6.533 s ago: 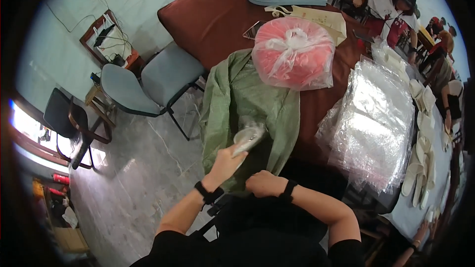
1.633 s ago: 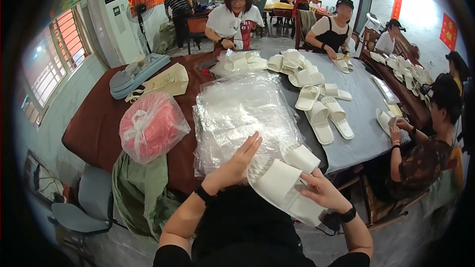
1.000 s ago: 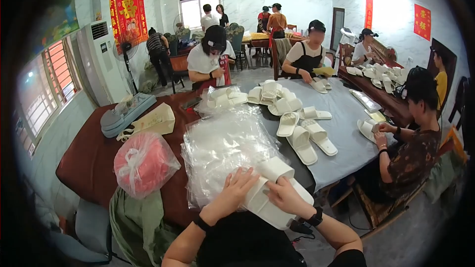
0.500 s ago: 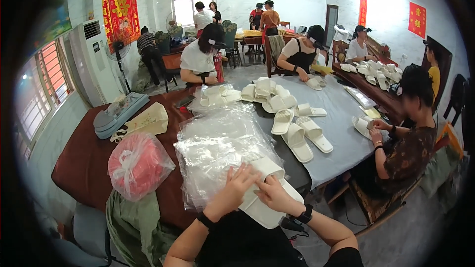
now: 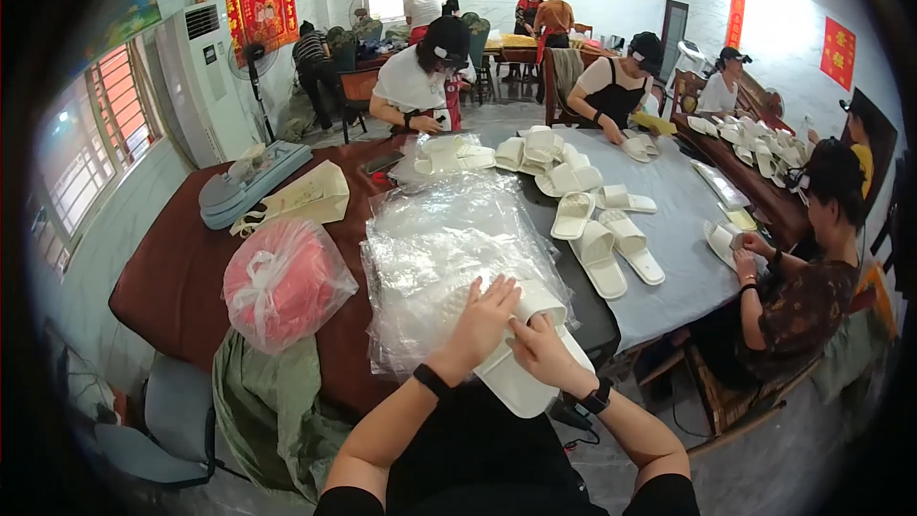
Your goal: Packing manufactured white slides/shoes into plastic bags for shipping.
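1. Two bare hands are seen at the near edge of the table [image 5: 181,277], both on a pair of white slippers [image 5: 521,368] that hangs partly over this edge.
2. The slippers are grasped from the right by the right hand [image 5: 540,354], with the fingers closed around them.
3. The left hand [image 5: 480,320] is laid flat and open on top of the slippers; nothing is clenched by it.
4. A stack of clear plastic bags [image 5: 449,248] is spread just behind the hands and is touched by the left fingertips.
5. A pink bundle in a tied clear bag [image 5: 285,282] is placed near the left edge, well apart from the hands.
6. A green sack [image 5: 272,401] is hung over the near edge below this bundle.
7. More white slippers [image 5: 597,248] are laid on the grey cloth [image 5: 683,258] toward the right side.
8. Other people are seated around the far and right edges.
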A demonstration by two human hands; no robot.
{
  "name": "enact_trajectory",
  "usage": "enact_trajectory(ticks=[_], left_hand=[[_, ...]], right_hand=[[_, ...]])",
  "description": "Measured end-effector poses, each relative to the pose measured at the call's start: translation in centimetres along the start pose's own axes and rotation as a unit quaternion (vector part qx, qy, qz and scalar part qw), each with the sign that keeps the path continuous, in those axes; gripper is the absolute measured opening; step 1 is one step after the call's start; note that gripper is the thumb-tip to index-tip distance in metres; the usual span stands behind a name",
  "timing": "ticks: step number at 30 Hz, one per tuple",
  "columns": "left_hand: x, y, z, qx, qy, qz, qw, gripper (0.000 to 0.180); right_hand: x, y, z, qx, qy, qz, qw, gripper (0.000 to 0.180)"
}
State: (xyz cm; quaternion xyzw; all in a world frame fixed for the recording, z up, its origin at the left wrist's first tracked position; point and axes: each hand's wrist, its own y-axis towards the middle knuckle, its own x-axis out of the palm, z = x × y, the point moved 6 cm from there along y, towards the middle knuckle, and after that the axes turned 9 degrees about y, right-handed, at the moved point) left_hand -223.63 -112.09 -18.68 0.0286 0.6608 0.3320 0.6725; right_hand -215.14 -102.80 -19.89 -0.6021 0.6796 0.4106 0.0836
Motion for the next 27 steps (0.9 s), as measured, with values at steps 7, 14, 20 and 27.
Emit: enact_trajectory(ticks=[7,14,20,27], left_hand=[[-1.6,-0.9,3.0,0.064,-0.04,0.031,0.997,0.052],[-4.7,-4.2,-0.3,-0.038,0.011,0.062,0.997,0.066],[-3.5,-5.7,0.5,-0.066,-0.146,0.047,0.986,0.072],[-4.8,-3.9,3.2,-0.04,0.072,-0.036,0.996,0.084]], right_hand=[[2.2,1.9,2.0,-0.077,0.011,0.076,0.994,0.031],[-2.1,0.2,0.6,-0.011,-0.024,0.162,0.986,0.027],[0.4,2.4,1.1,0.023,-0.022,0.085,0.996,0.032],[3.4,2.8,3.9,0.015,-0.006,0.034,0.999,0.048]])
